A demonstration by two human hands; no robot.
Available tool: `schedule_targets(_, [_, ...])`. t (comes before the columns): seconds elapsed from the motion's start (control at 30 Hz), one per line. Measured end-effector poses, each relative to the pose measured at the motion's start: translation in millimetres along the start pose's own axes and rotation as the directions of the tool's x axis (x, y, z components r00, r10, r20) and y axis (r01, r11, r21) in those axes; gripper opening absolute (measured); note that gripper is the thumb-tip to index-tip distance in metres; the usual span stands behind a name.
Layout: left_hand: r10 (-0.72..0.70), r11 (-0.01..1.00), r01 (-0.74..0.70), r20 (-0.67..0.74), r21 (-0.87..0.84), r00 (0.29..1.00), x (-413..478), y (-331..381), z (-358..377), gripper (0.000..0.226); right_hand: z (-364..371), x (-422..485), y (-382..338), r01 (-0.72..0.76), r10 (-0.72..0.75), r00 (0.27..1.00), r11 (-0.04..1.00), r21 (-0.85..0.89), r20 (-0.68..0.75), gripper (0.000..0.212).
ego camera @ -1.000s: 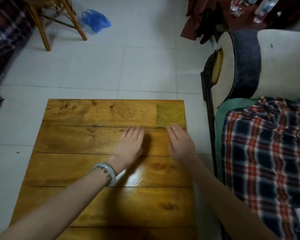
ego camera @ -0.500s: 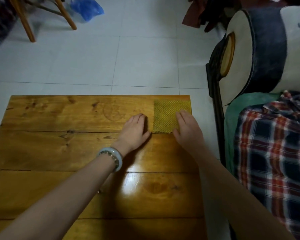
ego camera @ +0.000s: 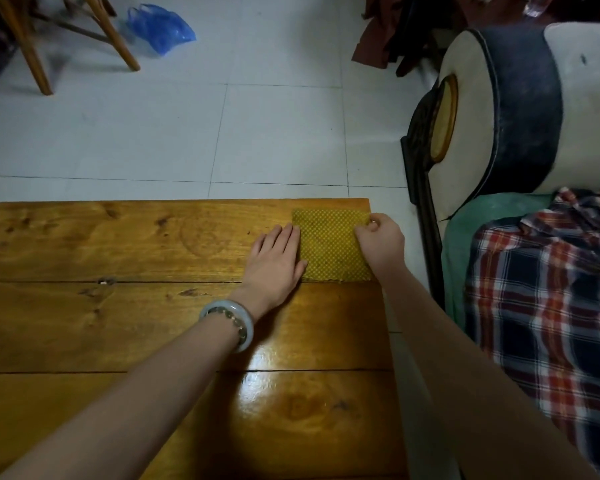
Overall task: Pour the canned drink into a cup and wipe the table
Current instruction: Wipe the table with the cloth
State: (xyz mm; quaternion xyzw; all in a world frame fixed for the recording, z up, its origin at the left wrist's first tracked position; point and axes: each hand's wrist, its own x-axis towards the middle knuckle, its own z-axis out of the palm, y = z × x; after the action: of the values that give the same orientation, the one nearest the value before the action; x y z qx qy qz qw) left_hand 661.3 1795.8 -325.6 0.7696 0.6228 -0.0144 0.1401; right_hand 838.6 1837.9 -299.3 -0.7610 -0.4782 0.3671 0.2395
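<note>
A yellow mesh cloth (ego camera: 328, 245) lies flat on the far right corner of the wooden table (ego camera: 118, 306). My left hand (ego camera: 276, 259) rests flat on the table with fingers together, its fingertips touching the cloth's left edge. My right hand (ego camera: 380, 242) has its fingers curled and pinches the cloth's far right corner. No can or cup is in view.
A sofa with a round armrest (ego camera: 492, 112) and a plaid cloth (ego camera: 548, 306) stands close along the table's right side. On the tiled floor beyond the table are wooden chair legs (ego camera: 115, 39) and a blue plastic bag (ego camera: 160, 26).
Both hands moved forward to the cloth. My right hand went from flat on the table to pinching the cloth's far right corner. The camera tilted closer.
</note>
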Motion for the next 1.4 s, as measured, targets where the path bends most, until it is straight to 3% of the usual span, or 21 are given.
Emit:
schedule_targets(0.17, [-0.026, 0.999, 0.026, 0.002, -0.024, 1.0, -2.0, 2.6, -2.3, 0.064, 5.0, 4.7, -5.2, -0.169, 0.171, 0.985, 0.969, 0.179, 0.005, 0.038])
schedule_targets(0.27, [-0.037, 0.998, 0.036, -0.011, -0.044, 0.999, -6.4, 5.1, -4.0, 0.063, 11.3, 5.4, -4.0, -0.242, 0.247, 0.969, 0.954, 0.179, -0.008, 0.016])
schedule_targets(0.4, [-0.066, 0.99, 0.063, -0.022, -0.123, 0.998, -18.2, 4.2, -4.4, 0.065, 8.0, -2.0, -10.6, -0.327, 0.322, 0.945, 0.915, 0.236, 0.063, 0.023])
schedule_targets(0.47, [-0.108, 0.971, 0.099, -0.03, -0.219, 0.994, -25.3, 1.2, -6.8, 0.066, 3.8, -8.8, -14.6, -0.301, 0.288, 0.954, 0.913, 0.275, 0.089, 0.022])
schedule_targets(0.67, [-0.225, 0.836, 0.153, -0.075, -0.527, 0.971, -59.2, -6.7, -26.2, 0.059, -20.4, -61.7, -31.3, -0.052, 0.001, 0.987, 0.951, 0.306, 0.164, 0.016])
schedule_targets(0.77, [-0.287, 0.674, 0.199, -0.004, -0.712, 0.958, -81.8, -7.0, -38.0, 0.053, -35.2, -100.6, -40.8, -0.021, -0.077, 0.963, 0.934, 0.358, 0.257, 0.016])
schedule_targets(0.87, [-0.313, 0.317, 0.29, 0.188, -0.903, 0.931, -105.8, -5.9, -48.5, 0.047, -48.0, -141.8, -56.4, -0.044, -0.111, 0.936, 0.904, 0.425, 0.334, 0.017])
schedule_targets(0.97, [-0.238, 0.044, 0.323, 0.304, -0.945, 0.922, -140.8, -0.6, -54.8, 0.032, -55.8, -180.8, -69.1, -0.097, -0.123, 0.911, 0.864, 0.494, 0.394, 0.017])
schedule_targets(1.07, [-0.148, -0.124, 0.289, 0.306, -0.949, 0.941, -174.3, 1.9, -62.9, 0.033, -54.7, -214.4, -74.2, -0.139, -0.142, 0.884, 0.831, 0.539, 0.445, 0.018])
schedule_targets(1.17, [-0.227, -0.24, 0.222, 0.277, -0.945, 0.934, -203.7, 1.7, -71.3, 0.019, -48.4, -240.0, -73.5, -0.156, -0.136, 0.885, 0.814, 0.56, 0.445, 0.015])
schedule_targets(1.27, [-0.323, -0.145, 0.196, 0.233, -0.97, 0.917, -236.0, -5.0, -69.4, 0.011, -40.4, -261.4, -60.3, -0.103, -0.104, 0.936, 0.832, 0.545, 0.336, 0.014])
schedule_targets(1.4, [-0.276, 0.037, 0.244, 0.225, -0.969, 0.934, -279.2, -13.6, -60.9, 0.014, -31.2, -299.3, -27.5, -0.046, -0.057, 0.975, 0.892, 0.45, 0.213, 0.031])
